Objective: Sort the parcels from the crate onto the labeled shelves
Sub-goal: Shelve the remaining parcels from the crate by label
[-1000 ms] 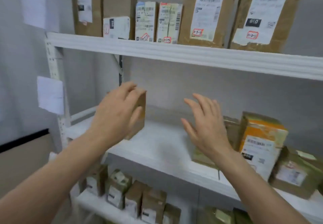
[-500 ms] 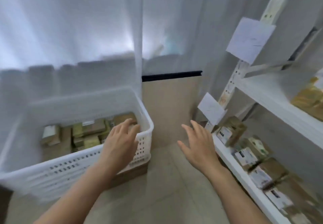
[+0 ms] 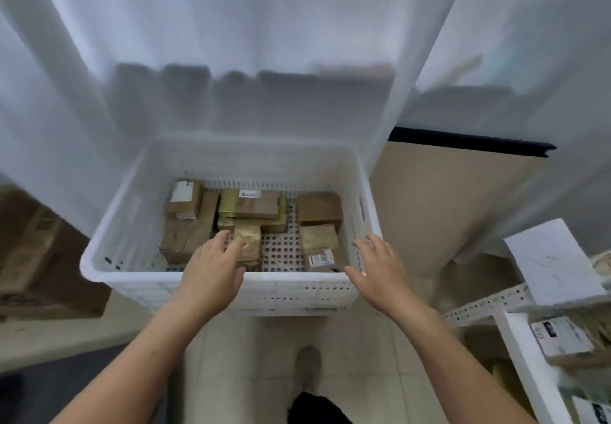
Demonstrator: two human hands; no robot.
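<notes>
The parcels (image 3: 249,207) lie in the white crate (image 3: 139,278). The left hand (image 3: 211,270), grip released, is over a small tan parcel (image 3: 248,240); the right hand (image 3: 378,270), also empty, is near the rim. Take one parcel and read its label first

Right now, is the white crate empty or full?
Neither: several brown parcels cover most of the crate floor, with bare perforated patches showing.
</notes>
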